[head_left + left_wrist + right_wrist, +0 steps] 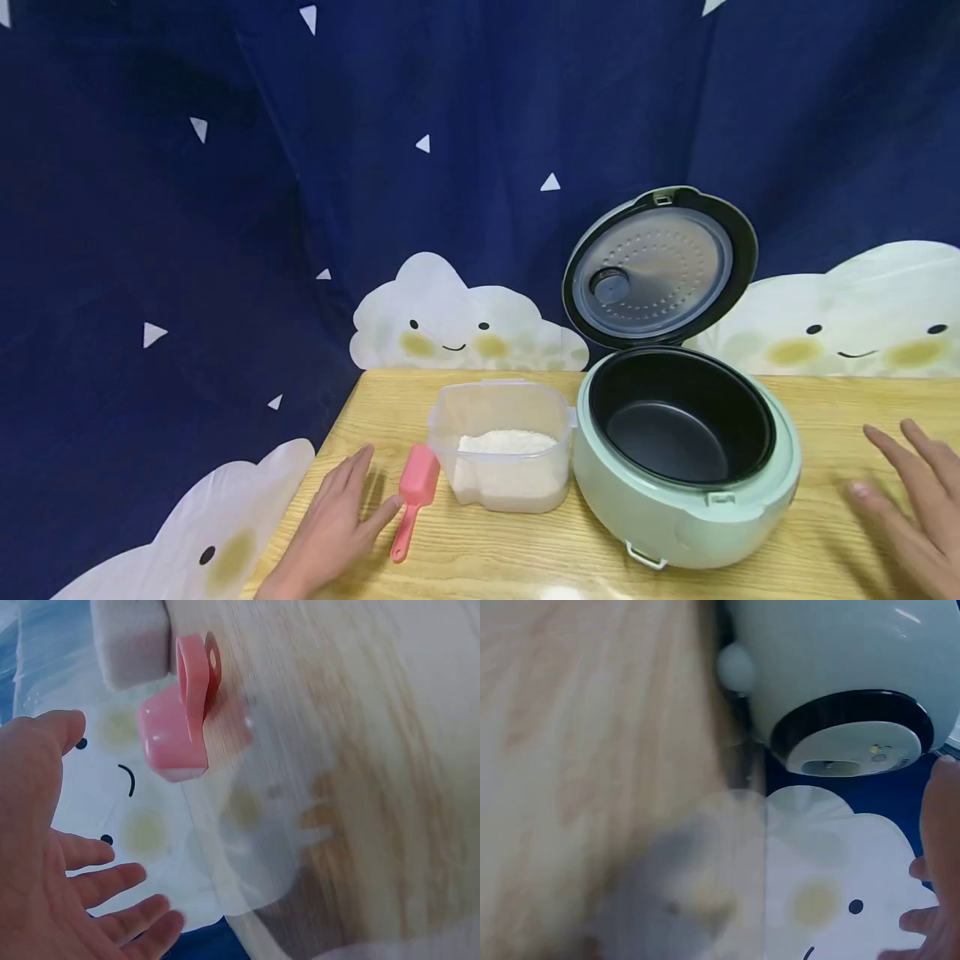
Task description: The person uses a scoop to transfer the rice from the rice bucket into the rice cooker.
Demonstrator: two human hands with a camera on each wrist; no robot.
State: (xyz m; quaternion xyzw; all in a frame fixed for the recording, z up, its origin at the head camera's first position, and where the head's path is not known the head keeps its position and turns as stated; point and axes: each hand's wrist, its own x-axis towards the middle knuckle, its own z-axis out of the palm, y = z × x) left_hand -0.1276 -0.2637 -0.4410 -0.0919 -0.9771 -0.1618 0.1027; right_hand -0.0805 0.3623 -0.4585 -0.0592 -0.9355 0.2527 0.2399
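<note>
My left hand [333,521] is held over the table's left side with its fingers extended, holding nothing. Nearest to it lies a pink scoop [420,477], its handle pointing toward me; the thumb tip comes close to that handle in the head view. In the left wrist view the scoop [171,735] appears beyond the spread fingers. Right of the scoop stands a clear plastic container [498,467] partly filled with white rice [513,443]. My right hand [918,500], fingers spread and holding nothing, is to the right of a pale green rice cooker [678,529].
The cooker's lid [656,267] stands raised at the back, above a dark inner pot [667,425]. A latch handle [645,557] juts from the cooker's front. Behind the wooden table [480,558] hangs a dark blue curtain [465,100] with cloud prints.
</note>
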